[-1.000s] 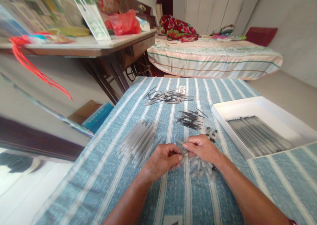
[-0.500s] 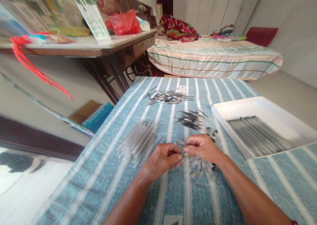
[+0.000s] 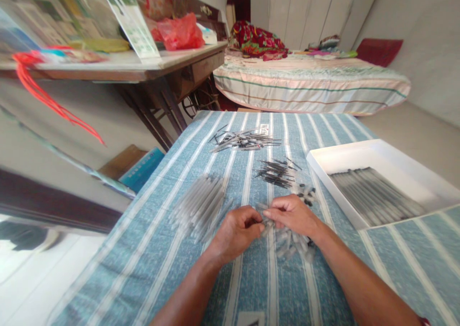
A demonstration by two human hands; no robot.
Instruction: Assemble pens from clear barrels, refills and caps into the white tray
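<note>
My left hand (image 3: pixel 235 232) and my right hand (image 3: pixel 293 214) meet fingertip to fingertip low over a blue striped cloth (image 3: pixel 165 268). Between them they pinch a small clear plastic part (image 3: pixel 266 228); its exact shape is too blurred to tell. Under my right hand lies a heap of short clear caps (image 3: pixel 294 242). A bundle of clear pen barrels (image 3: pixel 199 204) lies just left of my left hand. Farther out are a pile of thin dark refills (image 3: pixel 276 170) and another pile of dark thin pieces (image 3: pixel 240 139).
A white tray (image 3: pixel 362 151) holding several dark assembled pens stands at the right. A wooden table (image 3: pixel 143 65) with papers and a red bag is at the left. A bed (image 3: pixel 309 84) lies beyond the cloth's far edge.
Both hands have stayed in place, only shifting their fingers slightly on the small part between them.
</note>
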